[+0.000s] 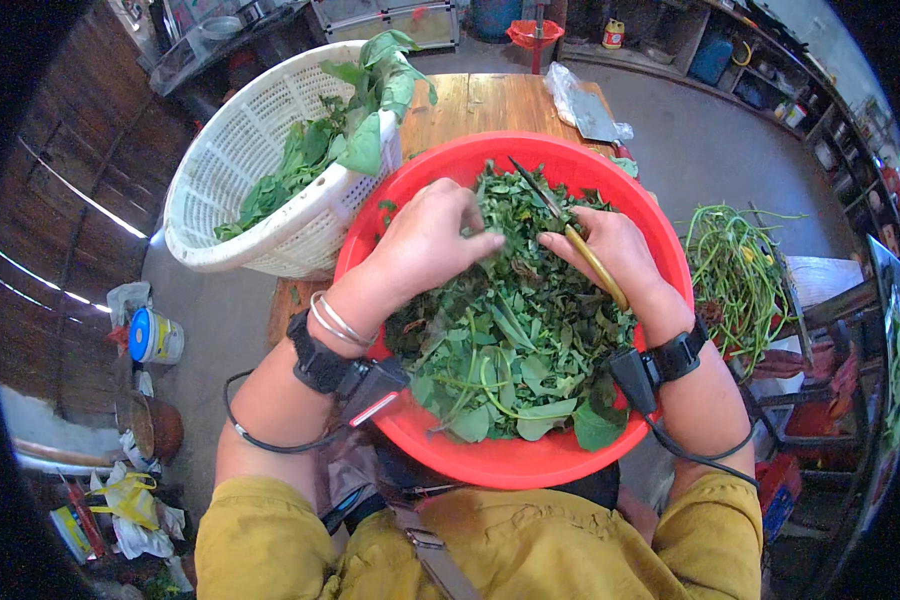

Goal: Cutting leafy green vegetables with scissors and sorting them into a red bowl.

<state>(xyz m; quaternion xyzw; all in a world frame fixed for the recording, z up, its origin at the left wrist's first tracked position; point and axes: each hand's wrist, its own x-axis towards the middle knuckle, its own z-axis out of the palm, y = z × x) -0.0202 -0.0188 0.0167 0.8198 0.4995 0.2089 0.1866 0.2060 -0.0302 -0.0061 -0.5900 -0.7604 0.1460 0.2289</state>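
A red plastic basin (525, 476) sits in front of me, heaped with cut green leaves (510, 315). Larger whole leaves and stems (495, 405) lie on its near side. My right hand (615, 244) grips a bladed tool (598, 268) with a yellow handle, its dark pointed blade slanting up and left over the leaves; whether it has a second blade is unclear. Above the heap, my left hand (442, 232) is loosely curled, thumb apart from the fingers, with nothing visibly held; its fingertips are partly hidden and blurred.
A white perforated basket (217, 202) with leafy greens stands tilted at the left. Beyond the basin, a wooden table (457, 105) carries a cleaver (594, 116) and a plastic bag (562, 86). Green stems (742, 285) are piled at the right. A lidded bucket (154, 336) stands on the left floor.
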